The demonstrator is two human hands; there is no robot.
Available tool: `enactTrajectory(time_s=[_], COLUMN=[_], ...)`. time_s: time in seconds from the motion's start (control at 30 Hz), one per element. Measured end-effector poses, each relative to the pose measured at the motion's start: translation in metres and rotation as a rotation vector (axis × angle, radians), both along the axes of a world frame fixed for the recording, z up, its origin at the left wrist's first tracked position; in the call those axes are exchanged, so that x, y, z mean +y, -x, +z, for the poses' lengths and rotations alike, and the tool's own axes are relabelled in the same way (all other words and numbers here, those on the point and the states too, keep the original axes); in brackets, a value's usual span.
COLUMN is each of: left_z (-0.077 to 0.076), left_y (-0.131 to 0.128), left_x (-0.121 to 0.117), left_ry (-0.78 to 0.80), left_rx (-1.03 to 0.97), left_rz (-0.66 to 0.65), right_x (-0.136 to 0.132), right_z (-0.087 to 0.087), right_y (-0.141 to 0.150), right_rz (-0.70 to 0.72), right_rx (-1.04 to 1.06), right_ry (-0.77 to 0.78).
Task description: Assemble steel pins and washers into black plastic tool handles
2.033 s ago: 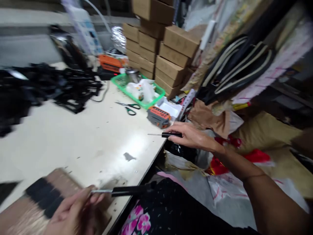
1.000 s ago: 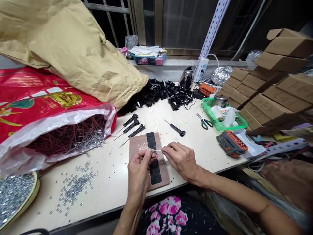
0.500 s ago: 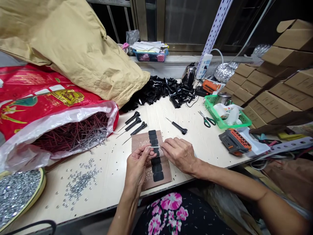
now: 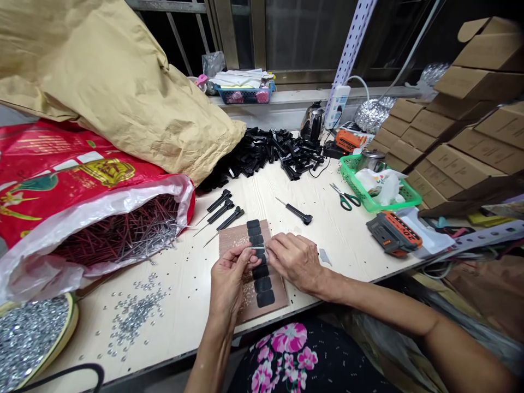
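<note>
My left hand [image 4: 230, 273] is closed, its thumb and fingertips pinching one end of a thin silver rod [image 4: 257, 248]. My right hand [image 4: 295, 261] is closed round the other end of it, and its fingers hide that tip. Both hands are just over a brown board [image 4: 232, 238] with a column of black rounded pads [image 4: 262, 284] and pale specks on it. Beyond the board lie three black handles with thin metal shafts [image 4: 230, 219] at the left, and a similar black piece [image 4: 298, 213] at the right.
A red sack [image 4: 118, 158] of thin rods lies left, near scattered small shiny pieces [image 4: 137, 316] and a full bowl [image 4: 70, 327]. Behind is a pile of black parts [image 4: 282, 147]. Scissors [image 4: 346, 200], a green basket [image 4: 370, 206], a battery pack [image 4: 393, 233] and cardboard boxes [image 4: 466, 164] stand right.
The view has shifted slightly. My right hand has come a little closer to my left along the rod, which both hands still hold. A small grey scrap beside my right hand now shows more.
</note>
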State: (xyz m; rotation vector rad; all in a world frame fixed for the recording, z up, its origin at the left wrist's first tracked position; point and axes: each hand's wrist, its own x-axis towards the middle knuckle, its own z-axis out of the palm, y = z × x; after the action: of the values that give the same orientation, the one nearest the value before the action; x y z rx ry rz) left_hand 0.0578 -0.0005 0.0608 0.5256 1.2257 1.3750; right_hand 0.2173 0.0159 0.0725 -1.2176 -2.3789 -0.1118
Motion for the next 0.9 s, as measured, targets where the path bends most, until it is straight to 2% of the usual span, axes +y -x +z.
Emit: enactTrajectory(time_s=[0.1,0.27,0.53,0.77,0.9], left_z=[0.0,-0.002,-0.006,-0.004,-0.007], left_y=[0.003,0.012,0.01,0.009,0.01], left_x=[0.0,-0.002,-0.001,-0.005,-0.002], left_ry=[0.01,0.046,0.069,0.031,0.029], left_rx=[0.032,-0.01,-0.03,0.2,0.235], left_rz=[0.001,-0.111,-0.078,-0.098,-0.111], right_x=[0.001,0.003,0.006,0.009,0.007], right_z=[0.001,0.002,0.004,0.003,0.0], right_y=[-0.003,-0.005,-0.005,-0.01,-0.007], right_rz=[0.014,0.029,0.037,0.087,0.105], right_rx=[-0.002,-0.037,-0.036,-0.125,-0.112], right_ry=[-0.01,-0.034,-0.113,-0.113,-0.097])
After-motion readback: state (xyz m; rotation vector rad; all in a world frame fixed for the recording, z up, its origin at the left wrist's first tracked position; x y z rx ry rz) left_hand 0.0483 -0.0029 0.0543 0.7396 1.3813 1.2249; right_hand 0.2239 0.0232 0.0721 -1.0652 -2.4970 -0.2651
